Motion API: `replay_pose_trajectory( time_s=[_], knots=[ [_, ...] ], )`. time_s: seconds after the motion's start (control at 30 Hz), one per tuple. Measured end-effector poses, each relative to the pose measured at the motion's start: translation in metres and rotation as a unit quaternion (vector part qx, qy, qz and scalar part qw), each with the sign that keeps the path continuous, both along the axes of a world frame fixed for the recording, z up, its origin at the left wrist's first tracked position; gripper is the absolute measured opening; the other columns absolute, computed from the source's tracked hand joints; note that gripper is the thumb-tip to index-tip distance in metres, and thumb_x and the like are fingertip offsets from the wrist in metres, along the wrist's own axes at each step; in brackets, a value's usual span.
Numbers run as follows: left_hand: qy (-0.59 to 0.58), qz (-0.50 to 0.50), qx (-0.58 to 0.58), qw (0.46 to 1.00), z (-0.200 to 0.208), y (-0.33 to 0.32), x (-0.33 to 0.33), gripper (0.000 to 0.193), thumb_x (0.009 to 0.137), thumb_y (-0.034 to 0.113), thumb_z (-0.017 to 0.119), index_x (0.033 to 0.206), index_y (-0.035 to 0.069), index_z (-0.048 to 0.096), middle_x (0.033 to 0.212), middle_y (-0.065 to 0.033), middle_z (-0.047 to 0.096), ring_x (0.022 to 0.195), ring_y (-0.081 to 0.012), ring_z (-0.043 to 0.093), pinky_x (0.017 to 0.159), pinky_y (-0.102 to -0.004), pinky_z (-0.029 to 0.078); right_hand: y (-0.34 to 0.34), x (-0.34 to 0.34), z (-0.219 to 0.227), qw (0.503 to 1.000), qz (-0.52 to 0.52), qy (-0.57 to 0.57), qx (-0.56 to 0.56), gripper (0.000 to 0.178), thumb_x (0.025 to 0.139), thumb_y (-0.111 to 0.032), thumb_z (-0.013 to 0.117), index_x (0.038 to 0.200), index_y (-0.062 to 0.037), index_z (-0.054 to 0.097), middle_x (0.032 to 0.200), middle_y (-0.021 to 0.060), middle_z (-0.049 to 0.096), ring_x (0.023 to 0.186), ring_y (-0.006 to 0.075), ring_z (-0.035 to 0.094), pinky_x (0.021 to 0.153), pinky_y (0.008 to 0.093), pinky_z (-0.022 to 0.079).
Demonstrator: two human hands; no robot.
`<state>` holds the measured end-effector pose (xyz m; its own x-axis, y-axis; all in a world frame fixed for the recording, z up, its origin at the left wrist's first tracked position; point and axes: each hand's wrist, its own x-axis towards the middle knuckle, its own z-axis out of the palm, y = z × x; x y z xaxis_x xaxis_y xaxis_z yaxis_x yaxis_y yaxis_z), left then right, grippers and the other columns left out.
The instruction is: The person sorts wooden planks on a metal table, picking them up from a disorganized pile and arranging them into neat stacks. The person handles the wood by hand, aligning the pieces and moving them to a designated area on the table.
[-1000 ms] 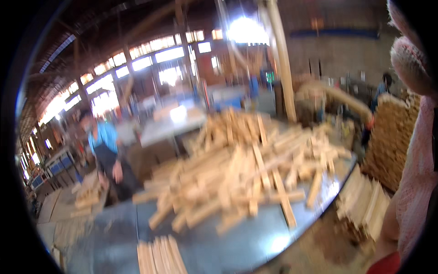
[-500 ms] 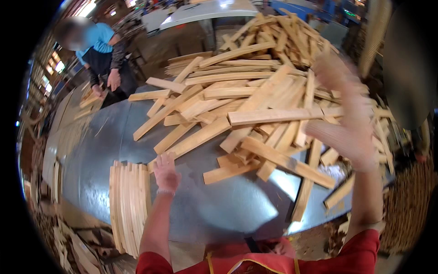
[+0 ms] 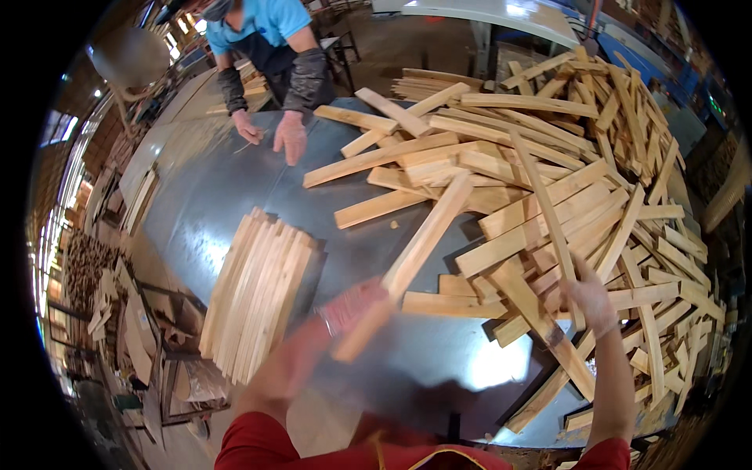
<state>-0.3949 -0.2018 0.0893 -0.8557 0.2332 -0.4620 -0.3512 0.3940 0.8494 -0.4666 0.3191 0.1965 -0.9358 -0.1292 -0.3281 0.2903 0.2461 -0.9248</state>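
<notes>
The fingers (image 3: 377, 294) of the worker's left hand (image 3: 354, 308) were closed around a pale wooden strip (image 3: 429, 233), which slanted above the grey tabletop (image 3: 196, 192), its far end by the edge of a loose heap (image 3: 501, 160). From where I stood, those of the right hand (image 3: 593, 303) were drawn in narrowly around a second strip (image 3: 546, 210), which lay across the heap, its near end beside the palm. Motion blurred the left hand, so that its single fingers could not be told apart; the right fingertips were partly hidden by the wood and by one another. Many strips in the heap were covered by those above. Both forearms ended in red sleeves (image 3: 254, 439), cut off by the lower edge, and the co-worker (image 3: 266, 31) opposite was cropped at the head and hidden below by the table. In number there were two working hands, each with one strip; one neat stack (image 3: 257, 294) near the left forearm, its strips lying side by side but too closely merged to count; one smaller bundle (image 3: 139, 200) farther left; one heap, too tangled to count; and one co-worker, whose two hands (image 3: 291, 139) were low over the table's far side.
</notes>
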Motion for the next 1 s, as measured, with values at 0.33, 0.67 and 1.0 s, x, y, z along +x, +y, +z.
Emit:
replay_pose_trajectory(
  time_s=[0.33, 0.67, 1.0],
  knots=[
    [0.173, 0.076, -0.576, 0.796, 0.008, -0.094, 0.231, 0.08, 0.082, 0.039, 0.079, 0.152, 0.011, 0.052, 0.149, -0.0167, 0.056, 0.141, -0.036, 0.051, 0.114, -0.0559, 0.04, -0.191, 0.227, -0.056, 0.922, -0.071, -0.183, -0.335, 0.058, 0.081, -0.006, 0.071, 0.137, -0.0029, 0.056, 0.114, 0.0157, 0.07, 0.095, 0.0293, 0.073, 0.086, 0.0417, 0.063],
    [0.069, 0.057, -0.315, 0.945, 0.024, -0.037, 0.219, 0.071, 0.091, 0.044, 0.068, 0.152, 0.013, 0.052, 0.15, -0.021, 0.058, 0.134, -0.0383, 0.059, 0.109, -0.0478, 0.049, -0.355, 0.296, -0.088, 0.951, 0.234, -0.196, -0.046, 0.062, 0.091, -0.015, 0.069, 0.15, -0.0058, 0.051, 0.127, 0.0248, 0.069, 0.112, 0.0324, 0.072, 0.091, 0.0437, 0.06],
    [0.31, 0.018, -0.64, 0.703, -0.023, -0.129, 0.253, 0.075, 0.09, 0.035, 0.073, 0.156, 0.009, 0.05, 0.16, -0.0174, 0.05, 0.152, -0.0359, 0.043, 0.125, -0.0493, 0.035, -0.201, 0.253, -0.078, 0.93, -0.035, 0.19, 0.313, 0.058, 0.092, -0.033, 0.068, 0.143, -0.0058, 0.06, 0.128, 0.022, 0.07, 0.124, 0.0411, 0.064, 0.107, 0.0489, 0.051]
  ],
)
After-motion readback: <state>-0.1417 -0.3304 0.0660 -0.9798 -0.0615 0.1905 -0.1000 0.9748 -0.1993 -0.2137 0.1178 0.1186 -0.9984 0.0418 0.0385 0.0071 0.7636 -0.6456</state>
